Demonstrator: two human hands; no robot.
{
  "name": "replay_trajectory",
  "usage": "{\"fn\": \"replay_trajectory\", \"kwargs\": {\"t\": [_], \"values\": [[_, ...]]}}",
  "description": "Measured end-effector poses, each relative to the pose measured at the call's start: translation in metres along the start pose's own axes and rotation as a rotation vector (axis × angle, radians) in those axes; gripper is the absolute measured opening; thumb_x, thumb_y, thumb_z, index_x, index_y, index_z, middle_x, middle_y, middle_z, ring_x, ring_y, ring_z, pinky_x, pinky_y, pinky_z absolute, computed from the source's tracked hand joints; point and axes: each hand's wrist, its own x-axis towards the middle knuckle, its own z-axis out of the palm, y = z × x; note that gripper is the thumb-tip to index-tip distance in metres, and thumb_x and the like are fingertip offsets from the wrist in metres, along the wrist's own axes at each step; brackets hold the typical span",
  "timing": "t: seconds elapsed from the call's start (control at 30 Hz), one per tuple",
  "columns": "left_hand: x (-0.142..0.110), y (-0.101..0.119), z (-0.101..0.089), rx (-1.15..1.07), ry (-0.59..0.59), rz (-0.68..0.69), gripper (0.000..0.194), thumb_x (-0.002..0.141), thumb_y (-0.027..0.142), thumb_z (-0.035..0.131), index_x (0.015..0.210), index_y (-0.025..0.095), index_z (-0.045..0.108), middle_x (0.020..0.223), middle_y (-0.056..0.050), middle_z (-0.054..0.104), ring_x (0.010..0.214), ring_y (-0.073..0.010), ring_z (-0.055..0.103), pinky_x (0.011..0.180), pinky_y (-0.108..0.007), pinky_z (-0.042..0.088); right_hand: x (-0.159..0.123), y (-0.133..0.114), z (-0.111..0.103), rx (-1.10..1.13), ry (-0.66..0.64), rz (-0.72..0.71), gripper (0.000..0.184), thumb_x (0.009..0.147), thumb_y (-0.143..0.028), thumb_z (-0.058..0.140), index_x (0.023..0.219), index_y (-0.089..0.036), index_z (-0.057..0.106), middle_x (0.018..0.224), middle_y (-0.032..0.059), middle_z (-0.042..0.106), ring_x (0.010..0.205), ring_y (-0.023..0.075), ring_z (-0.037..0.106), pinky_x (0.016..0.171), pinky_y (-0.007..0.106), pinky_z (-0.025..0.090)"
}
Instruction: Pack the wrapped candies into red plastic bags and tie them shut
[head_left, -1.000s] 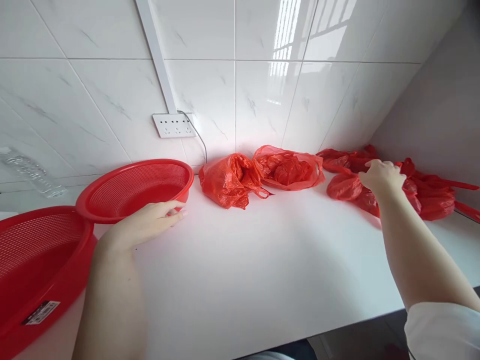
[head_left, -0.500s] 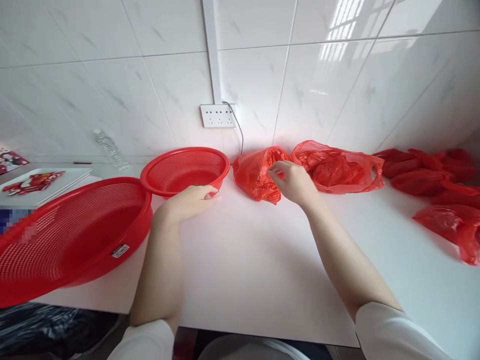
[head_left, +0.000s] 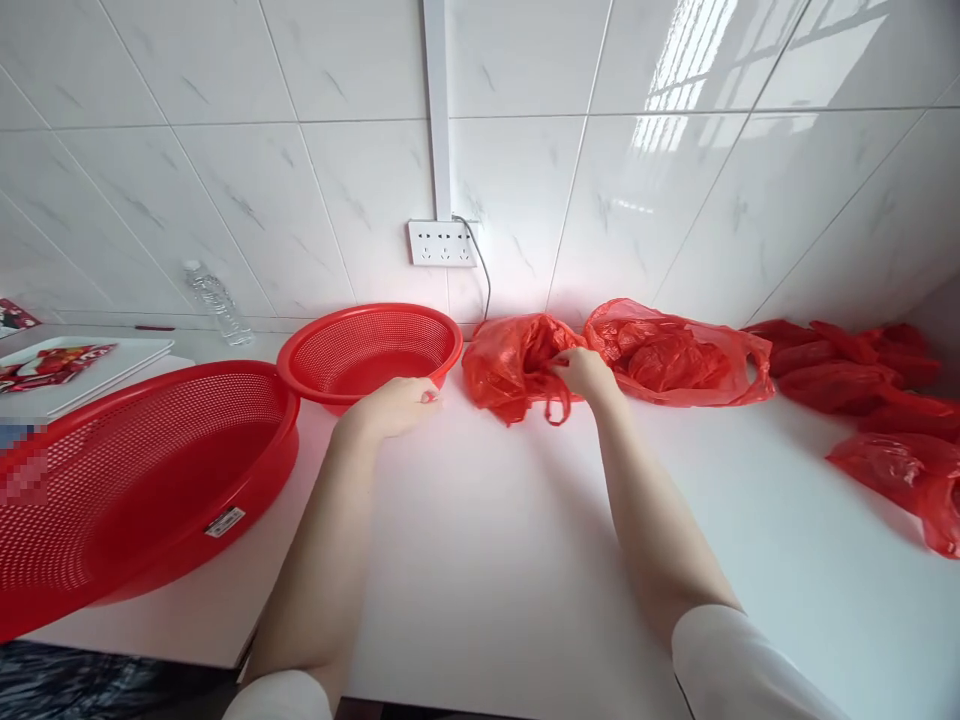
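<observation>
My right hand [head_left: 589, 374] has its fingers closed on the edge of a crumpled red plastic bag [head_left: 495, 365]. The bag's mouth gapes toward me, and a thin handle loop hangs at its front. My left hand [head_left: 397, 407] hovers over the white table just in front of a small red plastic basket [head_left: 367, 314]. Its fingers are curled together, and a speck of red shows between them; I cannot tell what that is. Right of my right hand lies another open red plastic bag [head_left: 675, 360] with crumpled red plastic inside.
A large red basket [head_left: 262, 480] with a label stands at the left. Behind it are white trays [head_left: 142, 358] with a red packet and a clear bottle [head_left: 217, 303]. More red bags [head_left: 855, 370] lie at the far right. A wall socket [head_left: 442, 244] has a cable.
The bag at my right hand has opened wider at the mouth, and its handle loop now hangs free. My right hand has moved slightly down. My left hand stays near the small basket.
</observation>
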Motion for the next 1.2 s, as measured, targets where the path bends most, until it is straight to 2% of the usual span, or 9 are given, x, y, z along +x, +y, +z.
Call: {"fn": "replay_trajectory", "kwargs": {"t": [0.1, 0.27, 0.37, 0.5, 0.67, 0.83, 0.9, 1.03, 1.2], "values": [[0.008, 0.016, 0.018, -0.04, 0.069, 0.146, 0.051, 0.086, 0.057, 0.051, 0.127, 0.029, 0.061, 0.136, -0.007, 0.06, 0.119, -0.0304, 0.06, 0.087, -0.035, 0.05, -0.005, -0.004, -0.014, 0.069, -0.031, -0.137, 0.026, 0.088, -0.03, 0.051, 0.098, -0.024, 0.075, 0.091, 0.0039, 0.071, 0.082, 0.0187, 0.063, 0.072, 0.029, 0.048], [0.029, 0.043, 0.062, -0.026, 0.122, 0.267, 0.078, 0.085, 0.054, 0.06, 0.154, 0.039, 0.027, 0.167, -0.007, 0.01, 0.148, -0.0343, 0.027, 0.108, -0.045, 0.04, -0.019, -0.015, -0.033, 0.18, -0.113, -0.273, 0.026, 0.087, -0.038, 0.053, 0.079, -0.022, 0.072, 0.074, 0.0013, 0.065, 0.069, 0.0157, 0.055, 0.061, 0.027, 0.042], [0.052, 0.05, 0.085, 0.024, 0.081, 0.245, 0.075, 0.084, 0.052, 0.063, 0.151, 0.04, 0.032, 0.167, -0.008, 0.0, 0.145, -0.0394, 0.031, 0.106, -0.048, 0.041, -0.024, -0.014, -0.041, 0.203, -0.184, -0.258, 0.031, 0.087, -0.042, 0.055, 0.069, -0.02, 0.066, 0.069, 0.001, 0.059, 0.064, 0.0145, 0.05, 0.059, 0.027, 0.04], [0.085, 0.048, 0.1, 0.105, 0.141, 0.21, 0.069, 0.08, 0.052, 0.067, 0.141, 0.03, 0.046, 0.159, -0.015, 0.025, 0.124, -0.0415, 0.055, 0.091, -0.049, 0.05, -0.02, 0.001, -0.047, 0.312, -0.266, -0.214, 0.03, 0.085, -0.043, 0.058, 0.066, -0.02, 0.064, 0.067, 0.0019, 0.059, 0.064, 0.0156, 0.053, 0.061, 0.028, 0.044], [0.109, 0.041, 0.108, 0.106, 0.23, 0.201, 0.058, 0.082, 0.048, 0.065, 0.132, 0.021, 0.052, 0.136, -0.017, 0.049, 0.114, -0.039, 0.059, 0.089, -0.047, 0.049, -0.002, 0.027, -0.046, 0.86, -0.086, -0.001, 0.023, 0.088, -0.037, 0.056, 0.083, -0.017, 0.067, 0.082, 0.0064, 0.068, 0.078, 0.0196, 0.064, 0.076, 0.032, 0.055], [0.118, 0.038, 0.125, 0.049, 0.278, 0.207, 0.083, 0.085, 0.046, 0.062, 0.155, 0.028, 0.021, 0.137, -0.016, 0.047, 0.12, -0.0356, 0.054, 0.085, -0.041, 0.05, 0.015, 0.034, -0.043, 1.387, 0.092, 0.052, 0.021, 0.091, -0.037, 0.049, 0.083, -0.02, 0.058, 0.087, 0.0069, 0.068, 0.087, 0.0207, 0.067, 0.079, 0.035, 0.058], [0.12, 0.037, 0.133, 0.023, 0.308, 0.203, 0.087, 0.087, 0.046, 0.06, 0.157, 0.03, 0.012, 0.137, -0.016, 0.046, 0.122, -0.0351, 0.052, 0.087, -0.041, 0.049, 0.02, 0.034, -0.042, 1.427, 0.154, 0.012, 0.019, 0.089, -0.035, 0.046, 0.077, -0.021, 0.052, 0.08, 0.0066, 0.066, 0.091, 0.0213, 0.067, 0.081, 0.035, 0.057], [0.123, 0.039, 0.146, 0.038, 0.35, 0.181, 0.074, 0.088, 0.048, 0.057, 0.154, 0.029, 0.03, 0.133, -0.016, 0.047, 0.121, -0.0378, 0.05, 0.089, -0.044, 0.047, 0.017, 0.035, -0.044, 1.351, 0.203, -0.109, 0.021, 0.086, -0.038, 0.043, 0.071, -0.024, 0.04, 0.074, 0.0053, 0.058, 0.09, 0.0225, 0.063, 0.077, 0.037, 0.054], [0.121, 0.043, 0.145, -0.029, 0.334, 0.169, 0.087, 0.085, 0.052, 0.061, 0.157, 0.032, 0.016, 0.128, -0.016, 0.05, 0.11, -0.035, 0.058, 0.084, -0.042, 0.049, -0.004, 0.043, -0.05, 1.367, 0.279, -0.242, 0.039, 0.087, -0.064, 0.044, 0.074, -0.027, 0.042, 0.057, -0.0007, 0.044, 0.052, 0.0174, 0.045, 0.049, 0.031, 0.041]]}}
